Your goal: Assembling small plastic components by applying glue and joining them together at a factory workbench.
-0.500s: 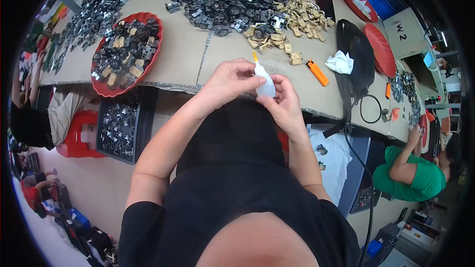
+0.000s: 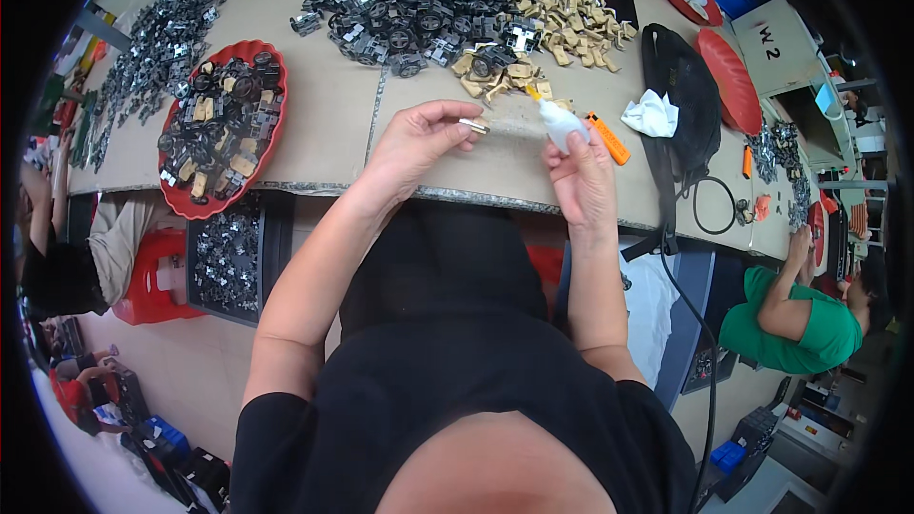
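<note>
Between the thumb and fingers of my left hand (image 2: 424,141) is a small silvery-white piece (image 2: 474,126), too small to name. My right hand (image 2: 584,176) grips a white squeeze bottle (image 2: 562,124) with a yellow nozzle, tilted up toward the left. The hands are apart, both over the near part of the table. Just beyond the nozzle spreads a heap of tan plastic parts (image 2: 581,24). To its left rises a bigger pile of black parts with small wheels (image 2: 409,0). An orange cutter or lighter-like tool (image 2: 609,140) lies right beside the bottle.
A red scalloped tray (image 2: 276,124) of mixed black and tan parts overhangs the table edge at left. Rightward lie a black bag (image 2: 681,86), crumpled white tissue (image 2: 651,114) and a red tray (image 2: 728,81). A cable hangs at right. Other people sit at both sides.
My hands, which were together at the bottle, have separated. The bottle is now in my right hand, farther right; my left hand has let go of it and shows a small silvery-white piece.
</note>
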`<state>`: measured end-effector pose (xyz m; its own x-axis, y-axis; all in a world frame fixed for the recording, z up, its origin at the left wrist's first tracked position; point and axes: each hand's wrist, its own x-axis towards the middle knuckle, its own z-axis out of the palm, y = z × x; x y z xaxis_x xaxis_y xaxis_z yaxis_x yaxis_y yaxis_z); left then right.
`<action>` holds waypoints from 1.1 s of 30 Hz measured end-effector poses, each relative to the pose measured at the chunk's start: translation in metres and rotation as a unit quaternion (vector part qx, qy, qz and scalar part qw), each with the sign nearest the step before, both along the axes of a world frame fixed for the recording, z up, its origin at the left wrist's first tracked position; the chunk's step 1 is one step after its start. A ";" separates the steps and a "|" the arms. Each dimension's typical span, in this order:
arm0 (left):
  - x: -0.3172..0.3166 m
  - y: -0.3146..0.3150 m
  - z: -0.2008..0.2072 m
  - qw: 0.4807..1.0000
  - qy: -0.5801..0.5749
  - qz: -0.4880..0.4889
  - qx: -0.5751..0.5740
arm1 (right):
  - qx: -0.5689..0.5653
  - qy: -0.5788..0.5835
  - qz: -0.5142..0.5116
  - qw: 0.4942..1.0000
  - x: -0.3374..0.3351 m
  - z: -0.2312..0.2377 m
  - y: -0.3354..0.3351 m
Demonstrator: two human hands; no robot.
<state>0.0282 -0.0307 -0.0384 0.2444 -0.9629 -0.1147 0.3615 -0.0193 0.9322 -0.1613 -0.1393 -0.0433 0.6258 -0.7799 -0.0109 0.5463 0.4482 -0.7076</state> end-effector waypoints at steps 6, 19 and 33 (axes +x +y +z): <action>-0.001 -0.006 0.000 1.000 -0.001 0.018 0.000 | 0.112 -0.021 0.003 0.993 0.009 0.000 -0.009; -0.001 -0.003 -0.015 1.000 0.014 0.007 0.009 | 0.012 0.029 -0.030 0.999 0.028 0.003 0.001; -0.006 -0.002 -0.014 0.998 -0.040 0.048 0.000 | -0.217 0.094 -0.101 0.966 0.031 -0.010 0.013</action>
<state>0.0219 -0.0323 -0.0519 0.3437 -0.9346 -0.0917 0.2856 0.0111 0.9583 -0.1308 -0.1265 -0.0531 0.4784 -0.8427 0.2470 0.4354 -0.0166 -0.9001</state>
